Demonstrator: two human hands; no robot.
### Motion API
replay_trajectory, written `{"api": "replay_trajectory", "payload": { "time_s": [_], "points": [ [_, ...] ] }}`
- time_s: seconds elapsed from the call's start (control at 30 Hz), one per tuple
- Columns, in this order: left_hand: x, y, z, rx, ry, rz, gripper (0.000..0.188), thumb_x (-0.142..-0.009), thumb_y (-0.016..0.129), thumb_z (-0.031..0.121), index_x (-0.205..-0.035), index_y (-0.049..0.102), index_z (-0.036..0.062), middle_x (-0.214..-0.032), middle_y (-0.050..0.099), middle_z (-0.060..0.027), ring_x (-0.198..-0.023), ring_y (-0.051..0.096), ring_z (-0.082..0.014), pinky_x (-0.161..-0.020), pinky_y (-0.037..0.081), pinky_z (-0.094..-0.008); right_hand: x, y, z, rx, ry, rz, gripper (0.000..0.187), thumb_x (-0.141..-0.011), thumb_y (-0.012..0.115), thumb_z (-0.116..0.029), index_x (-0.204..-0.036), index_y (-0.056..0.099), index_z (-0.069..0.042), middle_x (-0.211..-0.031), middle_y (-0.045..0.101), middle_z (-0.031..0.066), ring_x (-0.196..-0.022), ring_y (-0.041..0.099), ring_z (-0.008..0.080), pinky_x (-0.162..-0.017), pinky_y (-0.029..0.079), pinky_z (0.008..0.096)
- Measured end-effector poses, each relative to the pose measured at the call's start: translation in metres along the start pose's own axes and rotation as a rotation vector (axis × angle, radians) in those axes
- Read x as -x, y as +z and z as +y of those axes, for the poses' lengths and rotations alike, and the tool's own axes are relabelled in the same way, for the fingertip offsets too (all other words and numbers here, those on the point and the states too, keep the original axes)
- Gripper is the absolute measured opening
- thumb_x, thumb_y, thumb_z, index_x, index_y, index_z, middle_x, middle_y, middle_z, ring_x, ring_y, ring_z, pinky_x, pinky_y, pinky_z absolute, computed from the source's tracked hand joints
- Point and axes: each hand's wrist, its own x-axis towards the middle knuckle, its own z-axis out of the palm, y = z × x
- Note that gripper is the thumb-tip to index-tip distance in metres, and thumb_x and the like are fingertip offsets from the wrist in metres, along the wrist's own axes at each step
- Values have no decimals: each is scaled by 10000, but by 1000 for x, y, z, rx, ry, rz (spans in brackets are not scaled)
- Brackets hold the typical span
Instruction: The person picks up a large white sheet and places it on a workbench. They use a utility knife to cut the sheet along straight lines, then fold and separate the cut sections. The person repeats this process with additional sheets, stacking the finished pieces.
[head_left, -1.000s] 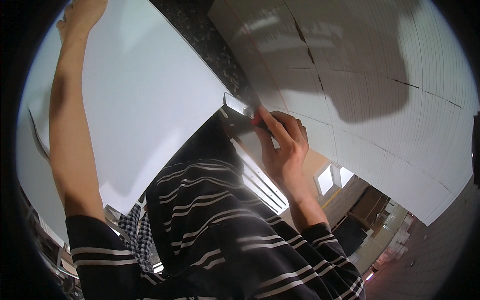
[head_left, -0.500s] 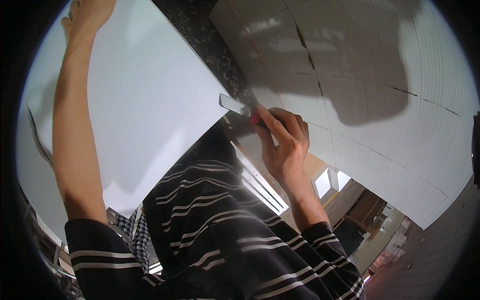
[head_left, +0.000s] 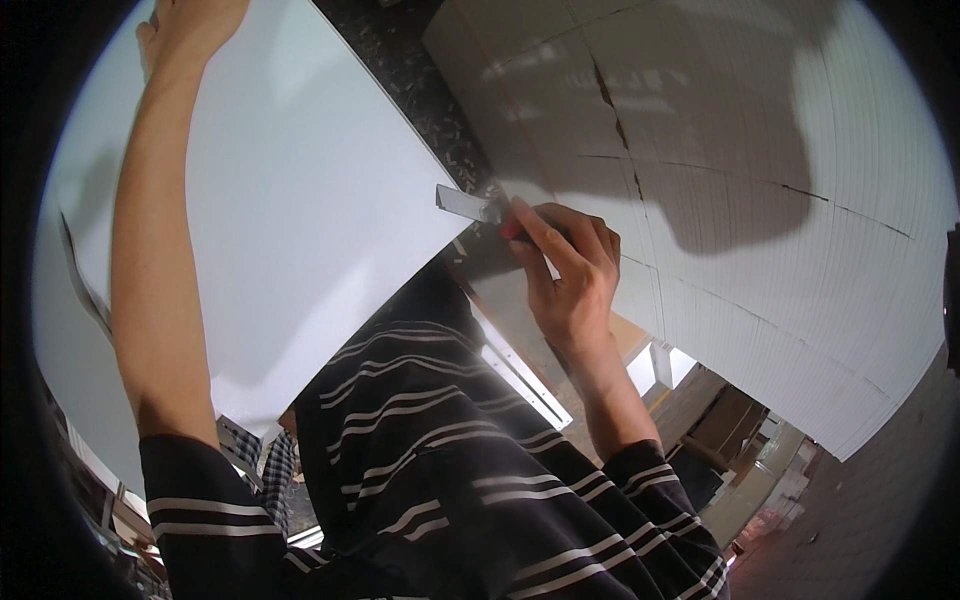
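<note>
A large white board [head_left: 290, 190] lies in front of me, its near right corner pointing toward my right hand [head_left: 575, 260]. My right hand is closed round the red handle of a knife [head_left: 462, 202]. Its flat, wide metal blade lies across the board's right edge, close to that corner. Over the board's left part stretches my left arm. My left hand [head_left: 203, 28] is at the top edge of the picture, over the far part of the board. Most of its fingers are cut off from view, so I cannot tell their grip.
To the right stands a tall stack of white sheets [head_left: 740, 200] with dark gaps in its side. Pale scraps [head_left: 447, 125] litter the dark floor between board and stack. Cartons [head_left: 735, 425] show behind at lower right. Checked cloth [head_left: 277, 475] hangs below the board.
My left arm and the board appear slightly farther right in the picture. My right hand and the knife stay almost in place at the corner.
</note>
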Motion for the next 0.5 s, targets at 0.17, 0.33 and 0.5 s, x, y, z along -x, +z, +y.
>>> {"api": "replay_trajectory", "payload": {
  "time_s": [0.17, 0.33, 0.5],
  "points": [
    [-8, -4, -11, 41, 18, 113, 498, -1018, 478, 336, -1377, 569, 3, -1341, 550, -253, -1248, 508, -402, -1069, 359, -531, 8, -7, -1, -19, 36, -37, 446, -773, 801, -24, -1201, 762, -144, -1066, 718, 48, -979, 652, 252, -900, 459, 386],
    [-10, 0, -14, 84, 20, 83, 523, -1021, 474, 330, -1416, 535, -8, -1431, 503, -267, -1339, 459, -416, -1124, 312, -542, 2, -5, 3, -21, 5, -35, 449, -780, 796, -32, -1211, 758, -152, -1072, 717, 47, -986, 644, 250, -910, 455, 390],
    [-8, 3, -12, 98, 39, 78, 526, -1039, 448, 299, -1455, 482, -22, -1507, 445, -287, -1445, 361, -457, -1167, 243, -591, -6, -2, 2, -4, -10, -27, 437, -787, 787, -38, -1207, 760, -154, -1062, 709, 49, -990, 637, 253, -922, 449, 401]
  ]
}}
